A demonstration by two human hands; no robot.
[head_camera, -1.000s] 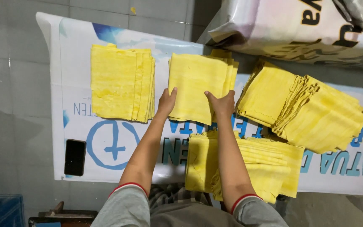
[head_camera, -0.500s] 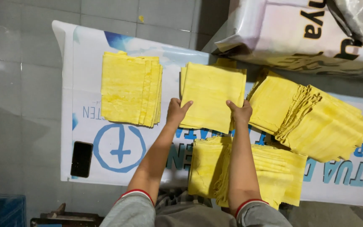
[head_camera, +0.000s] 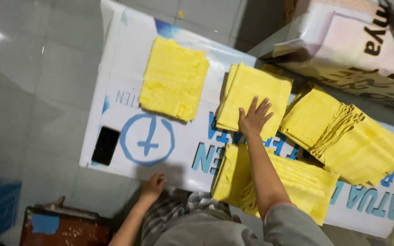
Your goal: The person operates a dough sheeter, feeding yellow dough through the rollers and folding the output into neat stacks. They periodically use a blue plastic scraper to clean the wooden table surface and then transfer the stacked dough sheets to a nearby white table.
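The right hand (head_camera: 253,119) lies flat, fingers spread, on the middle stack (head_camera: 256,93) of folded yellow cloths; it presses and grips nothing. The left hand (head_camera: 152,185) hangs loose and empty just off the near edge of the board (head_camera: 183,155), touching nothing.

Judging by the piles, the work looks well along: a neat stack (head_camera: 174,77) sits toward the far left corner, the middle stack is squared up under the palm, and a larger fanned pile (head_camera: 352,141) leans toward the right end. An untidier heap (head_camera: 288,182) overhangs the near edge by the person's body and seems to be what is left to handle.

A black phone (head_camera: 105,145) lies near the board's near left corner, well apart from the cloths. Open room is mostly the bare printed patch between the phone and the near heap. The far right is crowded by a big sack (head_camera: 343,50) touching the board's far edge. Grey tiled floor (head_camera: 33,91) lies beyond the left edge.
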